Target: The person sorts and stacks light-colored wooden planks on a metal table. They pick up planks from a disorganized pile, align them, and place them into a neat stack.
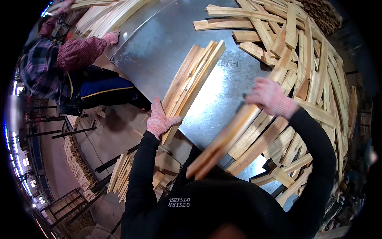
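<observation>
My left hand (160, 119), in a pink knit glove, grips the near part of a small group of wooden slats (193, 81). Its thumb lies across them, and the slats slant away over the metal table. My right hand (271, 98), gloved the same way, is curled around the far end of a wooden strip (223, 139). That strip runs back toward my body and looks smeared by motion. Part of the fingers is blurred. Beside it lies the edge of a big heap of loose slats (296, 51).
The shiny metal table (155, 47) spans the middle. At the far left a co-worker in a plaid top (43, 67) rests a gloved hand (111, 38) near a neat row of pale slats (107, 18). Bundled slats (121, 173) sit on a dark rack, lower left.
</observation>
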`<state>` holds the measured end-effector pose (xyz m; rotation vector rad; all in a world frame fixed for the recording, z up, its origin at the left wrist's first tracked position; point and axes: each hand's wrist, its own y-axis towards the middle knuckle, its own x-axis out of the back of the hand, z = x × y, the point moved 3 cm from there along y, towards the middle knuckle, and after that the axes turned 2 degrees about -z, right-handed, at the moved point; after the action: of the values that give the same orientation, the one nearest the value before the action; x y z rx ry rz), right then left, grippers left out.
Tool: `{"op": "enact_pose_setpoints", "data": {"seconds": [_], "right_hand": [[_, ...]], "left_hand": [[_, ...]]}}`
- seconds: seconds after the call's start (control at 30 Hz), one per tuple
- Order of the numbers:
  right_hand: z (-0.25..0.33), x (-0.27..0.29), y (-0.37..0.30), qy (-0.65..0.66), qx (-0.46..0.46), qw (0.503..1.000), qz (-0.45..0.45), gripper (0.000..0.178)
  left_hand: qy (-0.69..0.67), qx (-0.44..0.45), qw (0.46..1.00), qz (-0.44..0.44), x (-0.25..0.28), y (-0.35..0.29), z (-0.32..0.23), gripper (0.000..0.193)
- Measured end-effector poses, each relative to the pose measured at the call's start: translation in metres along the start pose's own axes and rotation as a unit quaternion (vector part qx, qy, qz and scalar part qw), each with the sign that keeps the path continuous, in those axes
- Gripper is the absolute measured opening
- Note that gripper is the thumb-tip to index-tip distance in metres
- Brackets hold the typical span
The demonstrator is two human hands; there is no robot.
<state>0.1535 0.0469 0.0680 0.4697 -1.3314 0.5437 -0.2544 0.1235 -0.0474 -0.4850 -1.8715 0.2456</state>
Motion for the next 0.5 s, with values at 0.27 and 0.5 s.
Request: {"op": "enact_pose_setpoints", "data": {"seconds": [0.27, 0.5], "right_hand": [[0.018, -0.125, 0.124, 0.188, -0.539, 0.768, -0.290, 0.081], [0.126, -0.212, 0.117, 0.367, -0.454, 0.808, -0.077, 0.049]], "left_hand": [[-0.149, -0.026, 0.987, 0.051, -0.002, -0.021, -0.046, 0.107], [-0.051, -0.079, 0.991, -0.094, -0.015, -0.033, -0.095, 0.103]]}}
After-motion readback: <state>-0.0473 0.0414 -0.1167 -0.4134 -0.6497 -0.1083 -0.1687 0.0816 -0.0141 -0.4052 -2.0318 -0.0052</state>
